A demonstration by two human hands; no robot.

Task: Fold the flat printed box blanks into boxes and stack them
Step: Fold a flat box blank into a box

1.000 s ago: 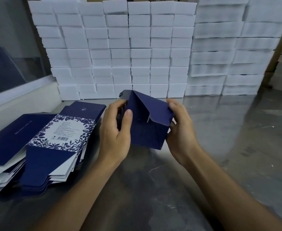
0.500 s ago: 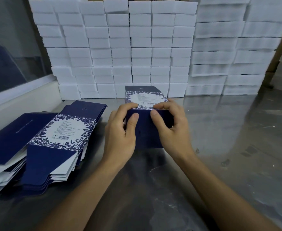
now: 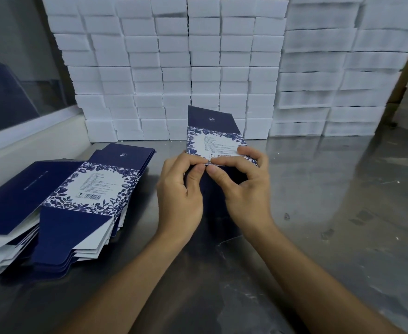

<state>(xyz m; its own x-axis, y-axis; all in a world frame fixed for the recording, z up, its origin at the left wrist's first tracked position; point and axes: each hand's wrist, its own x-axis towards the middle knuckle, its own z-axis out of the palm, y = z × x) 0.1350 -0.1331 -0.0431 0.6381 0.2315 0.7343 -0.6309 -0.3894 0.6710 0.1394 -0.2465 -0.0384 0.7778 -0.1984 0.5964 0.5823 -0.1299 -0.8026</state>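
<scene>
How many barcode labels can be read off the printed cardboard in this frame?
2. One is on the box held by the left hand and right hand, just above the fingers. The other is on the top blank of the flat pile. Lower blanks are covered.

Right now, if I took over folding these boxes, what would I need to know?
Left hand and right hand both pinch the near end of one half-folded blue box, which is over the metal table. The pile of flat blanks waits at your left. White blocks are stacked against the back. Done: this box is shaped. Left: finish closing its end, stack it, then fold the other blanks.
</scene>
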